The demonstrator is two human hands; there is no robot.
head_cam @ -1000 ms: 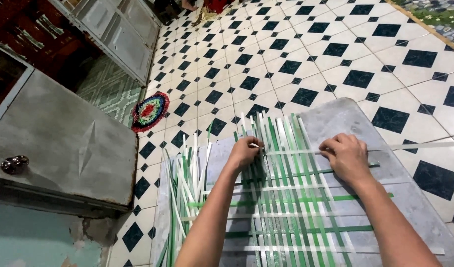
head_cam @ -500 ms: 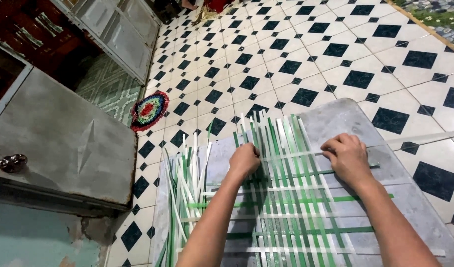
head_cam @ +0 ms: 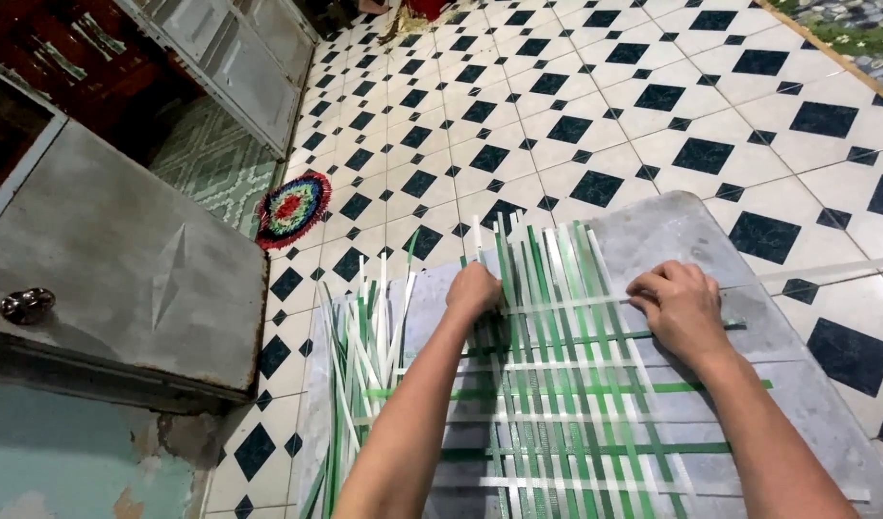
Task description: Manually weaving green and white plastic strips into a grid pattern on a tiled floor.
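Step in hand: weaving a mat of green and white plastic strips; by the look of it, pressing a white cross strip snug at the far edge of the woven part.
Left hand: curled knuckles-up at the left edge of the weave, fingers bent down onto the upright strips; pinching a strip or only pressing, cannot tell, fingertips hidden under the hand.
Right hand: fingers closed down on the white cross strip near the right edge; looks like a pinch, thumb hidden, so cannot tell for sure.
Cross strip: running between both sets of fingers, its free end trailing out past the right fingers onto the tiled floor.
Mat: directly under and nearer than the fingers, lying on a grey board on the floor; unwoven strip ends fanning out beyond the fingertips.
Loose strips: bundle lying just left of the left fingers, partly off the board.
Farther left: grey cabinet door with a round knob; small round rug well beyond the left fingers.
Next move, as judged: sliding the cross strip tight against the row below, keeping over-under order; then a fresh strip from the bundle.
Care needed: uprights held flat and evenly spaced while tightening.
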